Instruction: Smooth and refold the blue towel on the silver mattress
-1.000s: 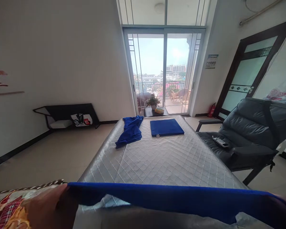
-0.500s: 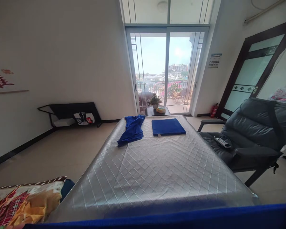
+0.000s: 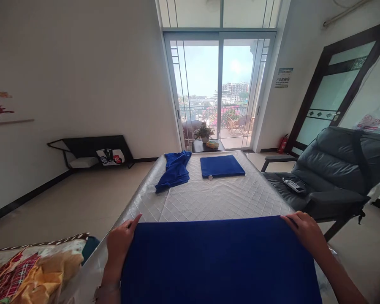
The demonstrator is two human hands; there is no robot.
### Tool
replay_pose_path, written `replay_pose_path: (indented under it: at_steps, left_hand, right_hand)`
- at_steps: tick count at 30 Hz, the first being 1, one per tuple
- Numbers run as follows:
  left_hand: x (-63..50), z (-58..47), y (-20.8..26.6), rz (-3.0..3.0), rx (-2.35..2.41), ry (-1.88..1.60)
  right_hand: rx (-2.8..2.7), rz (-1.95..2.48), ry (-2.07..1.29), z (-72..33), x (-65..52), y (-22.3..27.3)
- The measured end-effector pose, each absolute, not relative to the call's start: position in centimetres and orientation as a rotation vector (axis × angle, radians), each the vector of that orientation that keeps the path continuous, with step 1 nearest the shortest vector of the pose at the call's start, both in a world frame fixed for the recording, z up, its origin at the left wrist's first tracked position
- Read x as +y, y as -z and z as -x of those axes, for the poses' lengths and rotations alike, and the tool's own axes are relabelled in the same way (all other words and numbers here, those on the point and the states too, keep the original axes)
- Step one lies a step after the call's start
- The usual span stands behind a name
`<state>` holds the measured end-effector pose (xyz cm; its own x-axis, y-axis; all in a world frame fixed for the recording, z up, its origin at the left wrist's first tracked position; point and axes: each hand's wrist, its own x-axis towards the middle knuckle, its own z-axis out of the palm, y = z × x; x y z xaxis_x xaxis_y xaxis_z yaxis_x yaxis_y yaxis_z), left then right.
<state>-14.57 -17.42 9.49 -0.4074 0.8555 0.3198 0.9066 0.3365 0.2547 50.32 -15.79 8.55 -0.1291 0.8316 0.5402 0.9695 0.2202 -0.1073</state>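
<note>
At my far left, a pile of cloths [image 3: 34, 270] lies low beside the bed [image 3: 202, 200], then floor [image 3: 114, 190] runs along the bed's left side. My left hand [image 3: 122, 240] is at that edge, thumb and fingers pinched on one top corner of a blue cloth [image 3: 221, 261]. Beyond it, near the far left corner, a crumpled blue cloth [image 3: 175, 172] lies bunched and twisted; I'd count it as not yet dealt with.

The blue cloth I hold is drawn nearly straight between my hands over the near end of the bed, its lower part running out of view. I judge it spread but unfinished. Past it, a blue square [image 3: 222, 166] lies flat and neat, folded by the look of it, so I'd call that one done. A stretch of quilting separates it from my cloth's top edge.

My right hand [image 3: 307, 230] pinches the other top corner, near the bed's right edge. The chair [image 3: 331, 169] stands close on that side, leaving that elbow less room than my left.
</note>
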Motion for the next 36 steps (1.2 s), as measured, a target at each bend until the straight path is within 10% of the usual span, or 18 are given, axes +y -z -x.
replay_pose_path:
  at_steps: [36]
  left_hand:
    - [1.6,15.8,-3.5,1.493,-2.492,0.198]
  right_hand:
    - [-2.175,1.922,0.2,-48.0,8.7,-1.1]
